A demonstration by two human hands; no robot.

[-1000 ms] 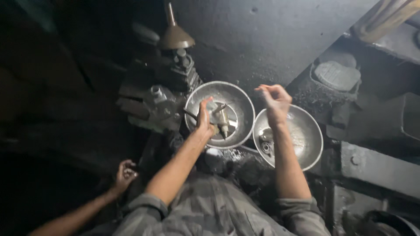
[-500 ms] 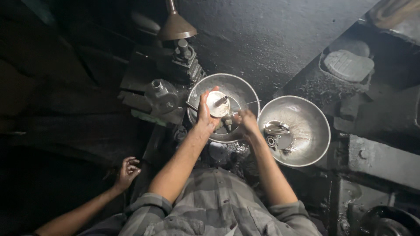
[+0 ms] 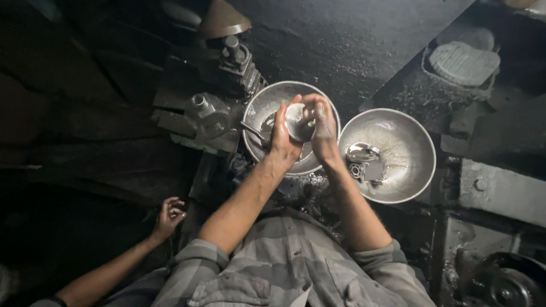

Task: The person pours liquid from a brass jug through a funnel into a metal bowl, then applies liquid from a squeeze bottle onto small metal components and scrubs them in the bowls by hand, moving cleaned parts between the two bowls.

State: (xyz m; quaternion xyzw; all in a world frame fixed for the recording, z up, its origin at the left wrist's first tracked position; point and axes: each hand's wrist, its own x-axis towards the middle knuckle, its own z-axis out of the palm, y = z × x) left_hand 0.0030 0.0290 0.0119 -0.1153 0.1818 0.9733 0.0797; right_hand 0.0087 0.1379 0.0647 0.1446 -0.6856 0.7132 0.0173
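Observation:
Both my hands are raised over the left metal bowl and hold one small round shiny metal part between them. My left hand grips its left side, fingers up. My right hand covers its right side. A thin rod leans in that bowl by my left hand. The right metal bowl holds a few small metal pieces at its bottom.
A dark machine block with a post and handle stands left of the bowls, a cone-shaped lamp shade above it. Another person's hand rests at lower left. Grimy machine parts and a round wheel lie to the right.
My right hand came from above the right bowl to the left bowl and joined my left hand on the round part, which now sits lifted between both hands.

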